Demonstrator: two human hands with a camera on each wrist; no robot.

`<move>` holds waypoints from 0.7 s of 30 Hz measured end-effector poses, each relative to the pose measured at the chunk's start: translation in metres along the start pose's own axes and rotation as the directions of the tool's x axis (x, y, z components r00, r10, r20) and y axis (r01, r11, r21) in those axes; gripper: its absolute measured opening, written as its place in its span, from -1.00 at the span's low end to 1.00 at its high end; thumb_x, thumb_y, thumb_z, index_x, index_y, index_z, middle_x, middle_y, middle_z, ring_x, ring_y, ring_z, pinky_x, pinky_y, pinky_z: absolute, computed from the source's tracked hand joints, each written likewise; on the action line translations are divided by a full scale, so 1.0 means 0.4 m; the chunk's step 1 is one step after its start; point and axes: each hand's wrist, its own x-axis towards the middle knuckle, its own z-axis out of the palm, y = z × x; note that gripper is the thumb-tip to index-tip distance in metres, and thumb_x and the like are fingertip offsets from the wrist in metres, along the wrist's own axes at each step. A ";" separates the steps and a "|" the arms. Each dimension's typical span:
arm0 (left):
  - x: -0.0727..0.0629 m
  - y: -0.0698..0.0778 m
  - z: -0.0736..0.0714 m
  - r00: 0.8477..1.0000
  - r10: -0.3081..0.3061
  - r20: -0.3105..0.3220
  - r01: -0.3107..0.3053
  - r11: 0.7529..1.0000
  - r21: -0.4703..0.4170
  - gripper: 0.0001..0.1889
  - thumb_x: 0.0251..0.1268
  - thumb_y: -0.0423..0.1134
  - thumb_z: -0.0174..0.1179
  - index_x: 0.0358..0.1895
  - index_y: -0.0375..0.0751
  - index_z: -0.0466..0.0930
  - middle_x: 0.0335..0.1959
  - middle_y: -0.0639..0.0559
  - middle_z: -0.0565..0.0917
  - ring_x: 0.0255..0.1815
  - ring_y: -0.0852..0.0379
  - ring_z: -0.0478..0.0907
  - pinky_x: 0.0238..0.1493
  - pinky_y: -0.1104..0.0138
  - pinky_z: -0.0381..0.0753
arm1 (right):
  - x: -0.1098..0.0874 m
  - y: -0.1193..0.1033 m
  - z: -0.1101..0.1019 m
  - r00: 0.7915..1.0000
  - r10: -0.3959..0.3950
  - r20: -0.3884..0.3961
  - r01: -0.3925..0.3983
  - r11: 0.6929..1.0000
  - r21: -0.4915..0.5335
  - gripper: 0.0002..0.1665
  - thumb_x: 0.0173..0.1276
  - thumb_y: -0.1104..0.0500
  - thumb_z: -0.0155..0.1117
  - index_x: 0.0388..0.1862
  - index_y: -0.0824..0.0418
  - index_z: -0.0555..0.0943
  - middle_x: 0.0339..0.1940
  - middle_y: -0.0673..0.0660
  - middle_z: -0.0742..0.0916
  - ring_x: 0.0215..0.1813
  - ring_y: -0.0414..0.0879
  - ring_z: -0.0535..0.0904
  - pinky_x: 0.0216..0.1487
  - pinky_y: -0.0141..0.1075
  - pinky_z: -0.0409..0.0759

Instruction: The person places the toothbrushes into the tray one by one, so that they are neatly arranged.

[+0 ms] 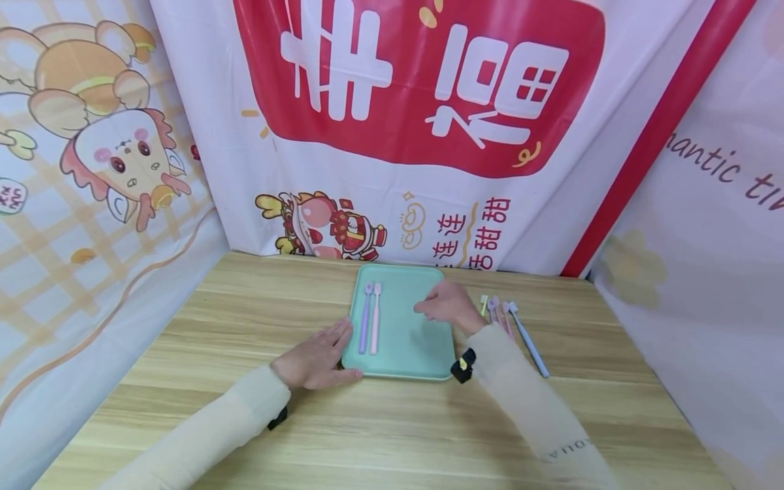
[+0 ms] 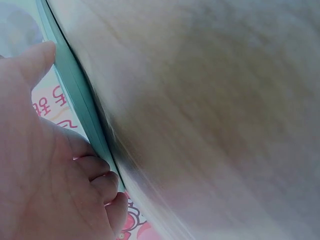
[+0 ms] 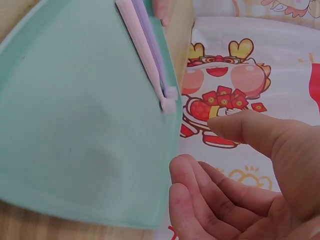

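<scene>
A mint-green tray [image 1: 404, 367] lies on the wooden table. Along its left side, a purple toothbrush [image 1: 365, 320] and a pink toothbrush [image 1: 376, 320] lie side by side, heads toward the far edge. My left hand [image 1: 317, 355] rests at the tray's left edge with fingers extended; the left wrist view shows fingertips against the green rim [image 2: 82, 92]. Over the tray's right part hovers my right hand [image 1: 450, 304]. In the right wrist view its thumb [image 3: 240, 127] stands apart from loosely bent fingers [image 3: 200, 195], with nothing between them.
Right of the tray, several toothbrushes lie partly behind the right forearm, among them a blue toothbrush [image 1: 529, 342] and a yellow-green one [image 1: 484, 304]. A printed white and red cloth [image 1: 422, 88] hangs along the table's back edge.
</scene>
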 end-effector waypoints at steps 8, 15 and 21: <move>0.000 0.000 0.001 1.000 -0.004 0.002 0.004 1.000 0.004 0.06 0.55 0.40 -0.01 0.69 -0.44 -0.07 0.76 -0.33 -0.08 0.79 -0.23 -0.09 0.76 -0.08 0.08 | -0.026 0.064 -0.103 1.000 -0.007 0.019 0.008 0.998 -0.061 -0.44 0.32 -0.02 0.45 -0.74 0.04 0.36 -0.65 -0.04 0.63 -0.58 -0.19 0.29 -0.47 -0.34 0.34; 0.001 -0.003 0.001 1.000 -0.007 0.004 0.007 1.000 0.004 0.06 0.55 0.40 -0.01 0.69 -0.44 -0.07 0.76 -0.33 -0.08 0.79 -0.23 -0.08 0.76 -0.09 0.08 | -0.050 0.131 -0.191 0.998 0.042 0.043 -0.036 0.992 -0.122 -0.55 0.32 -0.05 0.43 -0.56 0.08 0.39 -0.61 -0.08 0.44 -0.52 -0.14 0.32 -0.44 -0.29 0.40; 0.000 -0.002 -0.002 1.000 -0.011 0.010 0.011 1.000 0.003 0.06 0.54 0.41 -0.02 0.69 -0.42 -0.07 0.77 -0.31 -0.08 0.79 -0.22 -0.09 0.75 -0.08 0.09 | -0.049 0.188 -0.269 0.988 0.059 0.140 -0.029 0.978 -0.207 -0.44 0.41 -0.08 0.37 -0.73 0.03 0.39 -0.72 -0.12 0.40 -0.57 -0.18 0.30 -0.42 -0.34 0.38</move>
